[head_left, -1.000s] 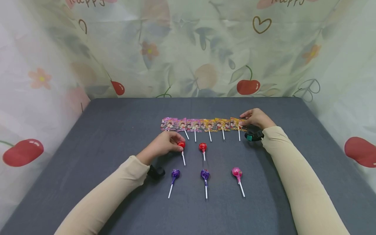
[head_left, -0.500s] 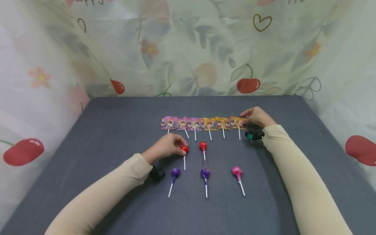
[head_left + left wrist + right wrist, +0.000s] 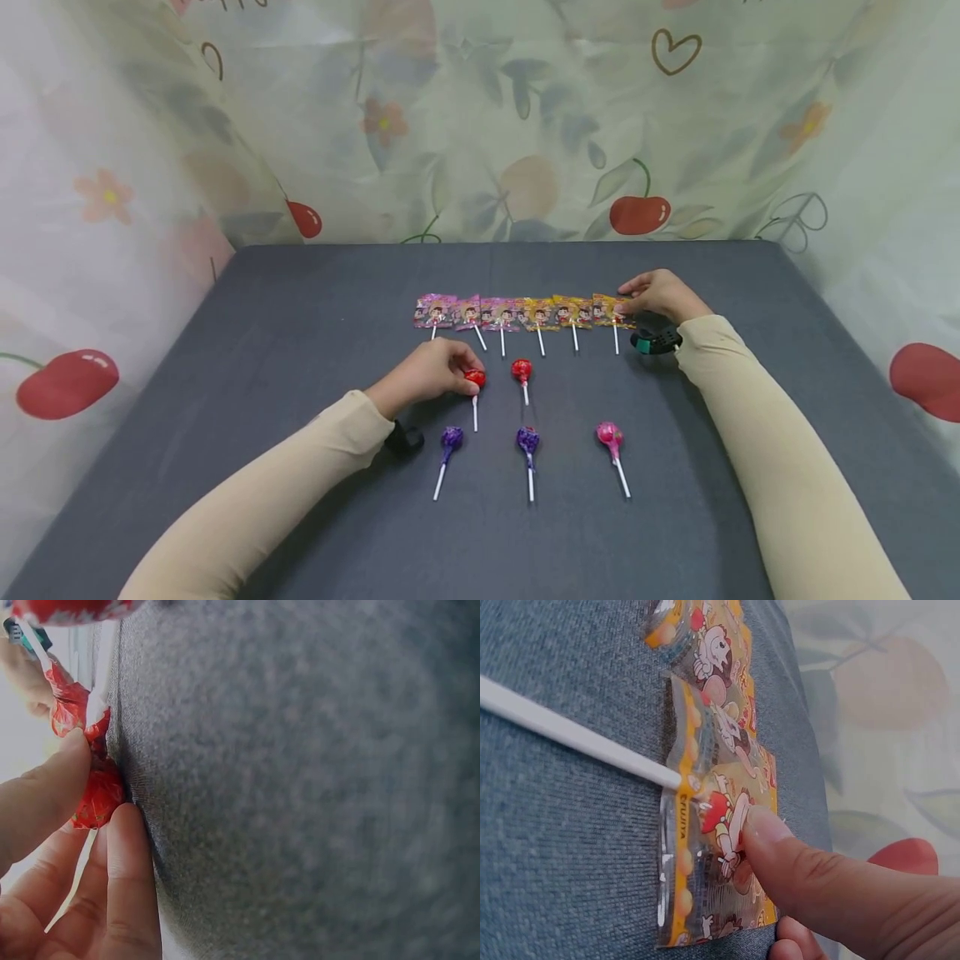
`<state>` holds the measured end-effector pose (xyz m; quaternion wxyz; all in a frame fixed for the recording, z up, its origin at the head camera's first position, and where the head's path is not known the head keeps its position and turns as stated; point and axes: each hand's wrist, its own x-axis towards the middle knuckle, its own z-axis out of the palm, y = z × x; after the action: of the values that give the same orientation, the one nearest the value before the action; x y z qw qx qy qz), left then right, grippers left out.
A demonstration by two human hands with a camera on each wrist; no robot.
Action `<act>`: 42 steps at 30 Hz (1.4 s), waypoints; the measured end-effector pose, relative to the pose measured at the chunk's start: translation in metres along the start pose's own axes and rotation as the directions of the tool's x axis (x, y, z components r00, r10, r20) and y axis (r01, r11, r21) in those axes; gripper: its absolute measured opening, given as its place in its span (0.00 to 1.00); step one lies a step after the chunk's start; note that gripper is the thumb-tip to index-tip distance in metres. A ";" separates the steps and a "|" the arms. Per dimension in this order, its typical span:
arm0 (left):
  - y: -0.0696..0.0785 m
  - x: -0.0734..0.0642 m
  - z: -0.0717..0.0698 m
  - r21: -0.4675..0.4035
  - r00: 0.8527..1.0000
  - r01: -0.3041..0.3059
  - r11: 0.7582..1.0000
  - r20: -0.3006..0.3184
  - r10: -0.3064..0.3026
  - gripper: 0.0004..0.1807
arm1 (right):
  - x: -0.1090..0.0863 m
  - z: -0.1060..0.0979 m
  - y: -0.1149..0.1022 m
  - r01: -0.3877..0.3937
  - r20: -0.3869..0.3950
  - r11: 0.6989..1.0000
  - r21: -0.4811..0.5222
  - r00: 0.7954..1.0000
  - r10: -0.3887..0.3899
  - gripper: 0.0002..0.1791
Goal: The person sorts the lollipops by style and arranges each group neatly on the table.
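One red lollipop [image 3: 476,377] pinched

Its placing left of the second red lollipop [image 3: 522,371] seems in hand; straightening, then release, is probably called for. Well in from the left edge of the table [image 3: 315,333], it is pinched by the left hand [image 3: 433,367]. Nearer the far edge, rightward, a yellow-wrapped lollipop [image 3: 603,313] is touched by the thumb of the right hand [image 3: 666,296]; whether pinched cannot be told.
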<state>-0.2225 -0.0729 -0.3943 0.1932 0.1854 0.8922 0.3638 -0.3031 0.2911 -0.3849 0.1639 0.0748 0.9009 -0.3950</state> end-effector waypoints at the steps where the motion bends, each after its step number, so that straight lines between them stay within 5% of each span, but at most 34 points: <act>1: 0.000 0.000 0.000 0.000 1.000 -0.001 1.000 -0.001 0.001 0.13 | 0.000 0.000 0.000 -0.004 0.000 1.000 -0.001 1.000 0.004 0.26; 11: 0.000 0.000 0.001 -0.017 1.000 0.017 1.000 -0.008 -0.017 0.13 | -0.004 -0.007 0.001 0.064 0.061 0.993 0.098 0.996 -0.071 0.32; 15: 0.001 -0.001 0.001 -0.020 1.000 0.018 1.000 -0.002 -0.018 0.13 | -0.011 -0.008 -0.004 0.134 0.013 0.977 0.164 0.990 -0.138 0.37; 21: 0.003 -0.001 0.000 -0.017 0.999 0.036 0.999 0.001 -0.036 0.13 | -0.039 0.004 -0.032 0.320 -0.050 0.905 0.280 0.946 -0.320 0.39; 25: 0.001 0.001 0.000 -0.012 0.999 0.034 0.999 0.002 -0.034 0.13 | -0.060 0.027 -0.052 0.379 -0.041 0.865 0.331 0.921 -0.388 0.35; 35: 0.002 0.000 -0.001 -0.030 0.999 0.049 0.998 0.015 -0.049 0.13 | -0.080 0.095 -0.069 0.382 0.137 0.914 0.138 0.906 -0.400 0.27; 42: 0.001 0.000 -0.001 -0.033 0.999 0.047 0.998 0.015 -0.047 0.13 | -0.078 0.120 -0.066 0.400 0.210 0.916 -0.031 0.899 -0.385 0.20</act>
<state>-0.2228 -0.0725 -0.3926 0.2113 0.1638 0.8887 0.3726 -0.2194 0.1583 -0.3881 0.1732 -0.1544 0.8902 -0.3920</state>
